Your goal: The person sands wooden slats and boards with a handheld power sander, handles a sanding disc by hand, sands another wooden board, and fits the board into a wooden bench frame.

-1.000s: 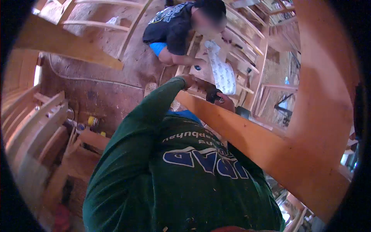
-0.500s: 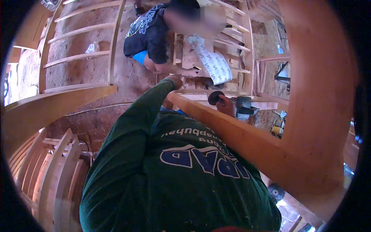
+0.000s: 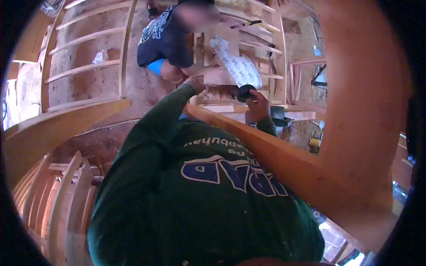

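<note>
My right hand [image 3: 258, 106] grips a black round disc-like object [image 3: 245, 93]; its exact kind is unclear. The disc is at the near end of a white sheet [image 3: 239, 66] printed with repeated dark marks. My left hand [image 3: 197, 84] reaches forward beside a flat brown panel [image 3: 221, 77], close to a co-worker's arm; its fingers are too small and hidden to make out. A wooden beam [image 3: 253, 135] crosses in front of my body, between me and the panel.
A co-worker [image 3: 166, 42] in a dark shirt crouches across from me. A yellow-and-black tool [image 3: 246, 24] shows near them. A ladder-like wooden frame [image 3: 84, 65] lies left, and a thick post [image 3: 361, 88] rises right. Slatted wood pieces [image 3: 57, 195] stand lower left.
My right hand has moved forward with the black disc, up to the sheet's near end. The co-worker has leaned, and the yellow-and-black tool now shows farther up.
</note>
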A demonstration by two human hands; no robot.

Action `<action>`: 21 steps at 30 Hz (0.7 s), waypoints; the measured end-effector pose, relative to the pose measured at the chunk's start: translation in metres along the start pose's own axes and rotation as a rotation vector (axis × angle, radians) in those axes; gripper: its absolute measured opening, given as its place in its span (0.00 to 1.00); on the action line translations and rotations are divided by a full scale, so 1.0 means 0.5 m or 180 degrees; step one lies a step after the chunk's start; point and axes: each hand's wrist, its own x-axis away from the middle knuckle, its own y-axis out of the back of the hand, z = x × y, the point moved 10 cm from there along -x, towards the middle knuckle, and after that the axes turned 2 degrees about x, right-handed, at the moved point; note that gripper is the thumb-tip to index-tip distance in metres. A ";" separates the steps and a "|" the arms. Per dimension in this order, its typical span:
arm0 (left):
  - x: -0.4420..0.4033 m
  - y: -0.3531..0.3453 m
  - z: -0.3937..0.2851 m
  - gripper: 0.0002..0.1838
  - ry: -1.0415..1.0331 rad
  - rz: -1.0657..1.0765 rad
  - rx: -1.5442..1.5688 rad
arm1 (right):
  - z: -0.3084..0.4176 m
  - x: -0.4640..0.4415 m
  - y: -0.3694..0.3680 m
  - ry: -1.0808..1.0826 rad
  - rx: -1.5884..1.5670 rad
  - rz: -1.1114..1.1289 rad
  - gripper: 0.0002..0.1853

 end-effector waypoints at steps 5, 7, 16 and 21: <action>-0.094 -0.090 0.049 0.56 0.0224 0.0565 -0.0589 | -0.018 0.030 -0.001 0.0053 0.0162 -0.0092 0.23; -0.134 -0.103 0.043 0.63 0.0168 0.0496 -0.0633 | -0.064 0.056 -0.016 0.0292 0.0286 -0.0112 0.25; -0.017 -0.034 0.002 0.51 0.0351 0.0835 -0.0085 | -0.132 0.068 -0.059 0.0130 -0.0199 0.0247 0.28; 0.150 0.124 -0.083 0.39 0.0542 0.0882 -0.0093 | -0.136 0.023 -0.057 0.0215 -0.0021 0.0155 0.28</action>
